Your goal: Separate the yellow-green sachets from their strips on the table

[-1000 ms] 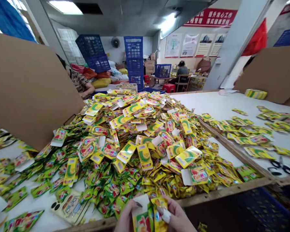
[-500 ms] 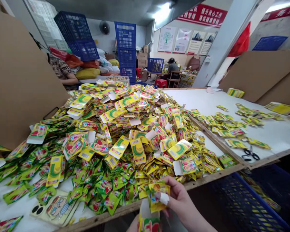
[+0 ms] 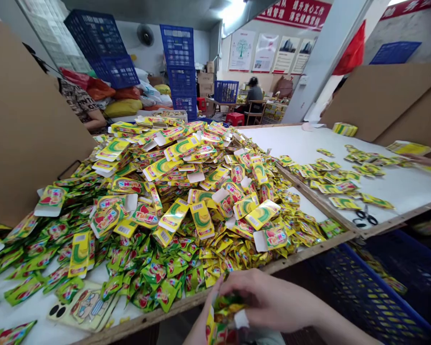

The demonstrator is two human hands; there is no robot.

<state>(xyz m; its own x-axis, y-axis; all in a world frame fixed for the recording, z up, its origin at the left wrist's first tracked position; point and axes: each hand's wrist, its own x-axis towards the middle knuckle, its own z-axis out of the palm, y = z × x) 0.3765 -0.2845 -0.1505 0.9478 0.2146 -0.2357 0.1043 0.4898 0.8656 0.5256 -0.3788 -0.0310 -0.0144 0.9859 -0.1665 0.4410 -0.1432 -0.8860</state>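
Note:
At the bottom centre, below the table's front edge, my left hand (image 3: 200, 323) grips a small open yellow carton (image 3: 210, 326). My right hand (image 3: 273, 299) curls over the carton's mouth, its thumb wrapped in something white. Green and yellow sachets (image 3: 227, 309) show between the fingers at the opening; my right fingers press on them and partly hide them. In front of both hands lie loose green sachets (image 3: 154, 273) and yellow sachets (image 3: 233, 249). Behind these rises a heap of yellow cartons (image 3: 187, 163), several with flaps open.
A phone in a cartoon case (image 3: 88, 306) lies at the table's front left. Black scissors (image 3: 365, 218) rest beyond a wooden divider (image 3: 309, 199). Below right stands a blue crate (image 3: 377, 297). Cardboard panels (image 3: 28, 124) flank the table; a seated person (image 3: 254, 98) is farther back.
My right hand has brought the yellow sachet down to the carton's mouth, its fingers now bent over the opening. The view has shifted slightly. A hand appears at the far right edge.

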